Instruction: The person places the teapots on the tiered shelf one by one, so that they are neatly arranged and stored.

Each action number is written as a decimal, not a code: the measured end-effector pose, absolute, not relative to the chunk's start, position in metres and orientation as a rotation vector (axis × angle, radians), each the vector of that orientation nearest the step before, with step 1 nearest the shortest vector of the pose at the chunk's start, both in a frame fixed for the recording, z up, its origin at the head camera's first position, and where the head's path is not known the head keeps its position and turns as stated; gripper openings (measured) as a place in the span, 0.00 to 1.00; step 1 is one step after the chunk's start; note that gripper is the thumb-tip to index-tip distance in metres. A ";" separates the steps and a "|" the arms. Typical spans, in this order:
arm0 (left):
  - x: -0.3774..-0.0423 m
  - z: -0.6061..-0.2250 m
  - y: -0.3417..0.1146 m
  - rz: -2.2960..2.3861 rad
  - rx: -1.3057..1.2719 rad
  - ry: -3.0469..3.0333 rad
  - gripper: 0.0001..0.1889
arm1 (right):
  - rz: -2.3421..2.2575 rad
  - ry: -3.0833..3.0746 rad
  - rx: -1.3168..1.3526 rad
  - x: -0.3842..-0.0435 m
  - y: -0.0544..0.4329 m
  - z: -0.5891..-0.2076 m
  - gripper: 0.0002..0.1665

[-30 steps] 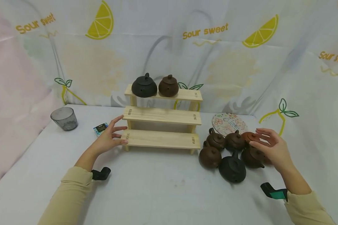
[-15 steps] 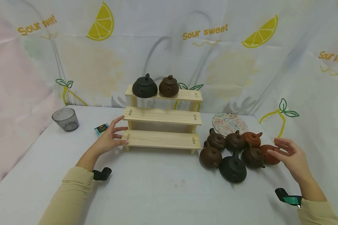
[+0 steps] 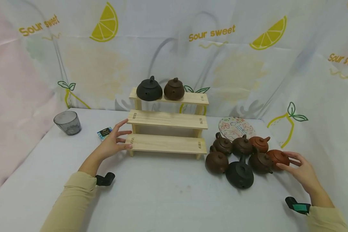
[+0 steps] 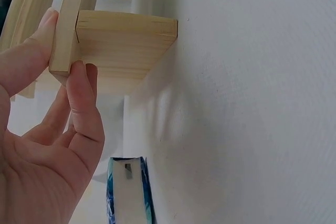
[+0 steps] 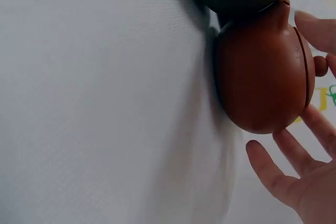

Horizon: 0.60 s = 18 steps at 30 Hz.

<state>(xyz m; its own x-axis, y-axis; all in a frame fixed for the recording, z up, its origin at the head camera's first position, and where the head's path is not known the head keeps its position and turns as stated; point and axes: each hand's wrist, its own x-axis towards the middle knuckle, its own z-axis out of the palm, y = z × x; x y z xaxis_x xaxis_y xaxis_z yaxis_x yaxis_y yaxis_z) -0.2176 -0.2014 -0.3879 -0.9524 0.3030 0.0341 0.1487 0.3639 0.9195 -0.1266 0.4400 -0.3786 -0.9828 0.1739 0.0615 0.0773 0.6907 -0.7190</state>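
Right hand (image 3: 303,170) was set around the red pot (image 3: 276,158) at the right end of a cluster of pots (image 3: 240,175) on the white table (image 3: 174,203): thumb on one side, fingers on the other. Whether its grip had tightened, I cannot tell. A second earlier it was over the other red pot (image 3: 259,144), farther back; it had since shifted right and down, while the pots stayed put. That suggested the work had reached taking hold of this pot, not yet lifted.

Left hand (image 3: 111,145) pinched the left end of the wooden stand (image 3: 168,143), whose top level bore a black pot (image 3: 149,91) and a brown pot (image 3: 174,91).

Orange "Sour sweet" read twice on the backdrop (image 3: 174,19); a third copy ran off its right edge. Print on a small box (image 3: 104,132) and a round mat (image 3: 236,128) was too small to read.
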 end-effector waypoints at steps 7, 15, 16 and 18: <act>-0.217 -0.387 -0.201 1.642 0.410 2.481 0.53 | 1.166 -2.851 -0.147 -0.137 0.438 -0.380 0.40; -0.218 -0.389 -0.202 1.650 0.431 2.478 0.53 | 1.177 -2.937 -0.188 -0.143 0.442 -0.382 0.48; -0.218 -0.389 -0.202 1.649 0.434 2.478 0.53 | 1.169 -2.943 -0.197 -0.143 0.442 -0.382 0.48; -0.218 -0.390 -0.202 1.648 0.437 2.479 0.53 | 1.155 -2.950 -0.216 -0.143 0.443 -0.382 0.48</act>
<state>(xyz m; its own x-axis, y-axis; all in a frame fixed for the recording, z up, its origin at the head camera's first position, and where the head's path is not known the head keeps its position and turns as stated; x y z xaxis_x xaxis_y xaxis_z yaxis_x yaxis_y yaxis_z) -0.2180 -0.2023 -0.3895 -0.9492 0.3109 0.0489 0.1655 0.3608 0.9178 -0.1427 0.4433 -0.3818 -0.9901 0.1141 -0.0814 0.1390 0.7260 -0.6735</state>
